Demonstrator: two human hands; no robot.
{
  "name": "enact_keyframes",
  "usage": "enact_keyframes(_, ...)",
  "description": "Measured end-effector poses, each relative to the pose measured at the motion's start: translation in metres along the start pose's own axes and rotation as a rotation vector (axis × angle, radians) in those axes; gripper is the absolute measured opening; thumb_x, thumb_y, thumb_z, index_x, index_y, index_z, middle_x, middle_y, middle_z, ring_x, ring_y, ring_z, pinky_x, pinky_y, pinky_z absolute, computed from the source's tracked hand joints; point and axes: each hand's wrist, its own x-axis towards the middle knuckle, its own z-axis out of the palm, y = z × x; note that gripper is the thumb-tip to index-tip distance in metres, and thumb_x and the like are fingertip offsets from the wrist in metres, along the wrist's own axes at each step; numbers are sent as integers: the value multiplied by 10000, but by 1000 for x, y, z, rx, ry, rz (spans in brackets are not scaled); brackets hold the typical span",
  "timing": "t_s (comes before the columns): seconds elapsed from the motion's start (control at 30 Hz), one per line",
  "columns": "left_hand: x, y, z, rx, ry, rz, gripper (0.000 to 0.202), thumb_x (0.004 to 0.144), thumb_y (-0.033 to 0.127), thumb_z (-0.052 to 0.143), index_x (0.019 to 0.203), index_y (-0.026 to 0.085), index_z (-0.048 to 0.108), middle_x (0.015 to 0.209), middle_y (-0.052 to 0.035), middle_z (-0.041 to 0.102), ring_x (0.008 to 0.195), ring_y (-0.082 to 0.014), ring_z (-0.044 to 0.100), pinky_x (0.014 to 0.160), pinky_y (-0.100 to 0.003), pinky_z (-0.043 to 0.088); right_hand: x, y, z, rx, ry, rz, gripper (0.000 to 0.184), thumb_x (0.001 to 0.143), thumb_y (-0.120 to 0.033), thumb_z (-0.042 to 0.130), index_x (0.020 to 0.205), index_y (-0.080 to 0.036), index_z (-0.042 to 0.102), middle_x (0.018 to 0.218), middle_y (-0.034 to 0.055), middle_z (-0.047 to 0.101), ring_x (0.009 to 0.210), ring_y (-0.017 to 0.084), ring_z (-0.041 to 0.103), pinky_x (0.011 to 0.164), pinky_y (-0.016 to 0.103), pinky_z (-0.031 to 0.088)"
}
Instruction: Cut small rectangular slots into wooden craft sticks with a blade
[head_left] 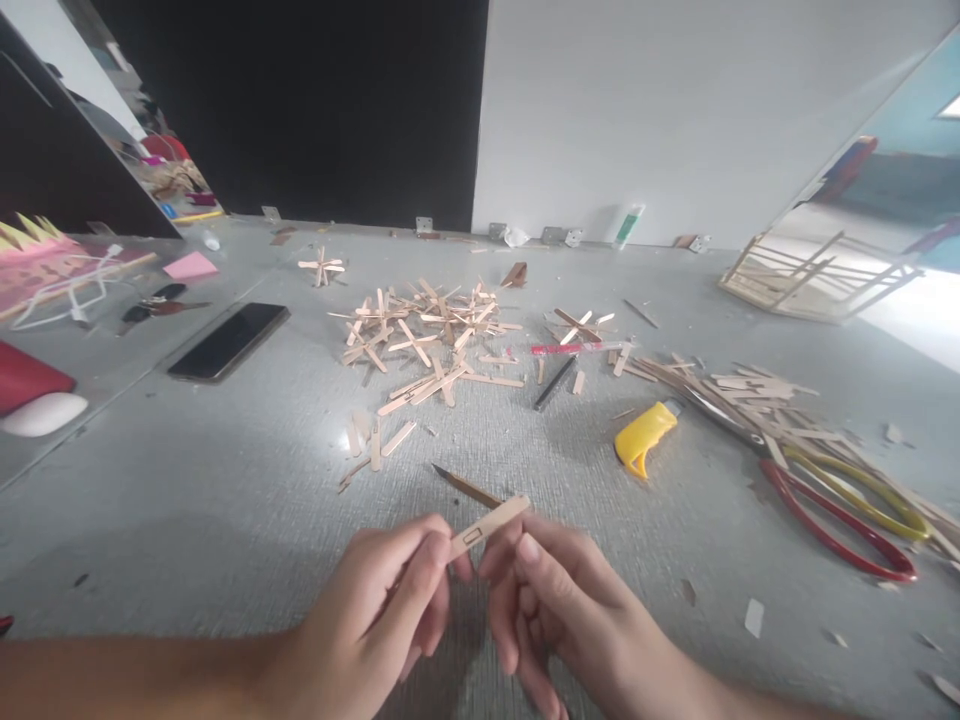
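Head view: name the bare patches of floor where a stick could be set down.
Bare grey floor lies left of the left hand, below the phone. A smaller patch sits between the stick pile and the yellow cutter. Crowded: the right side, under the scissors and offcuts.

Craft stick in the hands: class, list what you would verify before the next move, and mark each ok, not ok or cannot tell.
1. Craft stick gripped at both ends by the left hand and right hand: ok.
2. Small rectangle drawn on the stick faces up and shows: ok.
3. Pencil lies on the floor just beyond the hands, apart from them: ok.
4. Yellow utility knife lies on the floor to the right, blade retracted: cannot tell.
5. Scissors lie on the floor, clear of both hands: ok.
6. Floor around the hands free of offcuts: not ok, chips lie scattered at right.
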Motion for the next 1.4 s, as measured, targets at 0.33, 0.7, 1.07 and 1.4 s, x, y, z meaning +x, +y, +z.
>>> enact_keyframes(0.33,0,3,0,31,27,26,481,1102,460,239,858,196,560,529,57,474,456,-102,443,473,-192,412,-5,-1,1,-232,-74,70,466,1009,-636,407,927,-186,496,667,-11,560,444,45,418,418,165,301)
enact_keyframes(0.7,0,0,3,11,73,23,383,1115,430,255,911,215,499,539,84,443,472,-90,427,534,-193,422,-14,0,-3,-1065,-90,-435,216,956,-110,435,1005,-186,631,797,31,648,634,120,570,585,229,479)
enact_keyframes(1.07,-19,38,-8,93,403,366,155,1078,338,429,1023,293,566,680,46,574,502,-105,529,489,-203,460,3,4,-33,-1600,214,-614,273,936,17,372,953,-171,570,939,94,574,818,226,580,684,391,554)
enact_keyframes(1.4,-18,36,-26,248,520,468,136,944,174,629,920,298,679,857,-32,756,807,-204,732,687,-288,627,2,1,-31,-1527,227,-635,241,993,-29,383,1058,-181,558,953,84,582,812,219,591,652,374,552)
